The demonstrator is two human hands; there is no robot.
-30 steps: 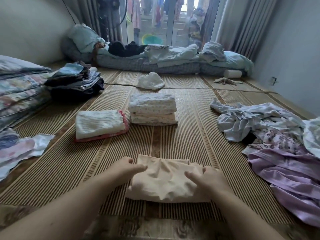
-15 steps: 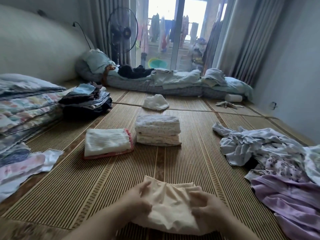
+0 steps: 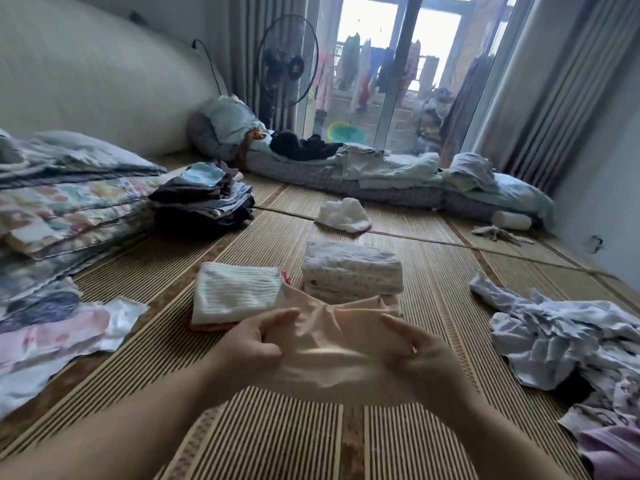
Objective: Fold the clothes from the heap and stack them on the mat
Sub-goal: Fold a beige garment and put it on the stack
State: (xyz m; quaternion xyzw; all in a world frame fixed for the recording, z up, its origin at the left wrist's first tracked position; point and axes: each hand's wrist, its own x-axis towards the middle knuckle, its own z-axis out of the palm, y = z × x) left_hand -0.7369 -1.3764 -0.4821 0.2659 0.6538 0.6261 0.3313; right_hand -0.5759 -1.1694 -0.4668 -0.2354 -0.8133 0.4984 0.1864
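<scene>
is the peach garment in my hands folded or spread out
Folded: the peach garment is a compact, layered bundle gripped at its sides by the left hand and right hand.

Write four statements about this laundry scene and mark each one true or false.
1. The left hand and the right hand both grip the folded peach garment. True.
2. The unfolded heap of pale and lilac clothes lies on the person's left. False: the heap lies on their right.
3. The white ribbed folded pile sits left of the white dotted folded pile on the woven striped mat. True.
4. The black standing fan stands against the right wall. False: the fan stands left of the glass door.
</scene>
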